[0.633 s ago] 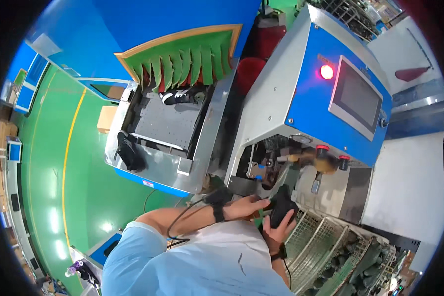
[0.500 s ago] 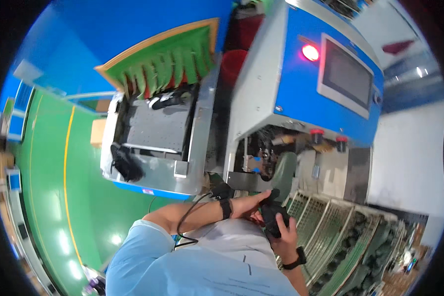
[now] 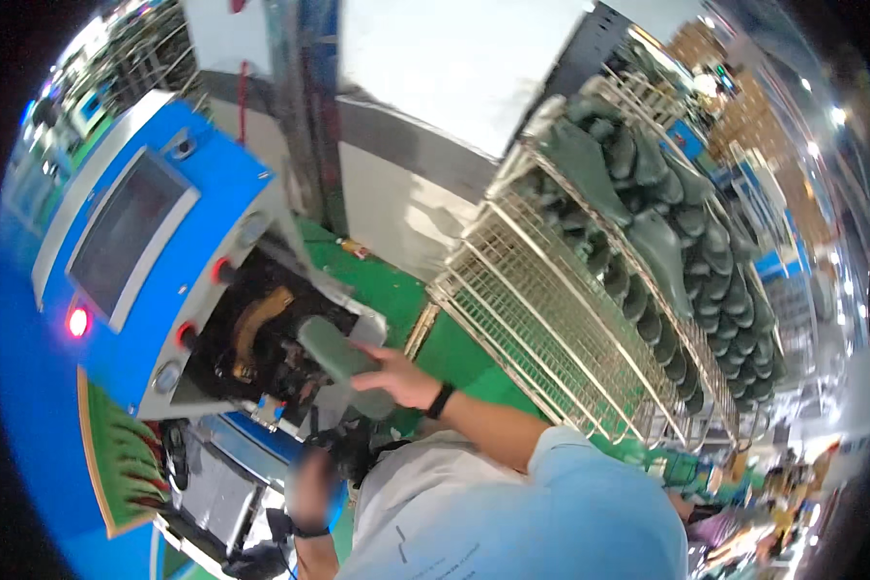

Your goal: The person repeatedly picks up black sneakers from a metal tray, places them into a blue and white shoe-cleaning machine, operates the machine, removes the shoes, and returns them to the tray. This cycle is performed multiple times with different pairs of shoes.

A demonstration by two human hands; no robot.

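My right hand [image 3: 396, 379] is closed round the end of a grey-green shoe last [image 3: 331, 346] at the open working bay of a blue and white machine [image 3: 213, 213]. Its thumb and fingers lie on either side of the last. Lower and to the left, my left hand [image 3: 311, 488] is smeared by motion. A black shoe upper [image 3: 353, 449], in front of my body, meets the fingers of that hand, which appear to hold it. Blur hides the exact grip and the upper's shape.
A wire rack [image 3: 551, 319] stands at the right, its far side filled with many dark green lasts [image 3: 667, 251]. A red lamp [image 3: 78, 322] glows beside the machine's screen [image 3: 130, 242]. At lower left sits a conveyor unit [image 3: 217, 483] with a green fringed curtain [image 3: 126, 454].
The view has swung to the right, bringing the rack into the middle. My right hand has left the black shoe upper and taken hold of the last; the upper stays by my left hand.
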